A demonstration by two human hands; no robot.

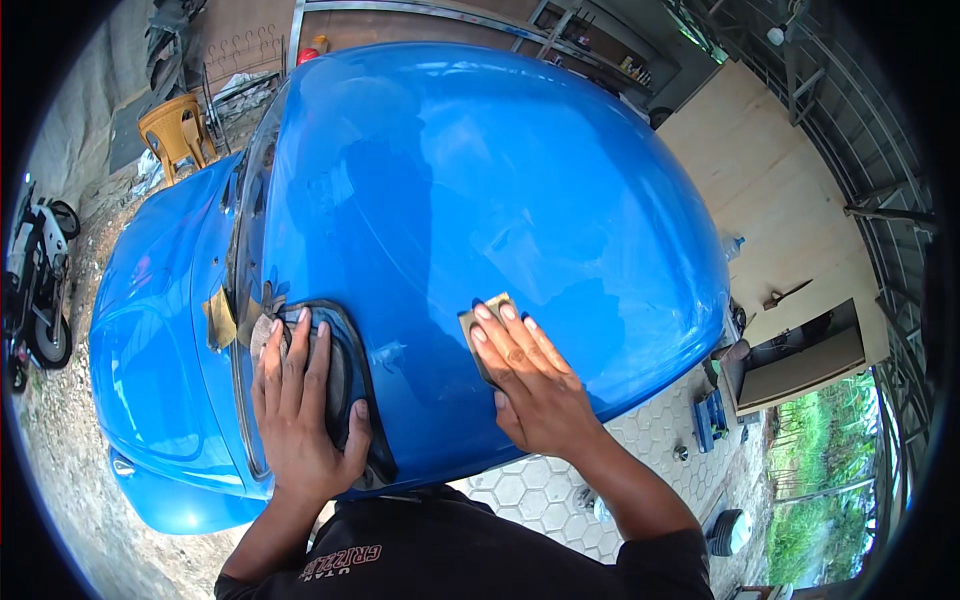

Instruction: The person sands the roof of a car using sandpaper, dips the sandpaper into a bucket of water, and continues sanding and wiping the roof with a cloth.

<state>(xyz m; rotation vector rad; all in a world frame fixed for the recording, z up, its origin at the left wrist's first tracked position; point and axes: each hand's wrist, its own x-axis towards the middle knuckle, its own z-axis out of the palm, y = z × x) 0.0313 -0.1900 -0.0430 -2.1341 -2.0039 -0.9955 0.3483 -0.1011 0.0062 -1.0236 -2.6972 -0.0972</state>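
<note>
A glossy blue car roof [500, 190] fills the middle of the view, with wet-looking patches and pale smears on it. My right hand [535, 385] presses a tan piece of sandpaper [467, 322] against the near part of the roof; its fingers lie along the paper. To the left, my left hand [300, 410] lies with fingers stretched over a bunched dark grey cloth [345, 350], beside the windscreen frame. A black curved edge borders that cloth. Another tan folded sheet [219, 319] rests by the base of the windscreen.
The blue bonnet [150, 330] extends to the left. A yellow plastic chair [177, 130] and a motorcycle [42, 285] stand beyond it. On the right are a wooden panel [770, 190], a blue toolbox [710, 420] and hexagonal paving [530, 500].
</note>
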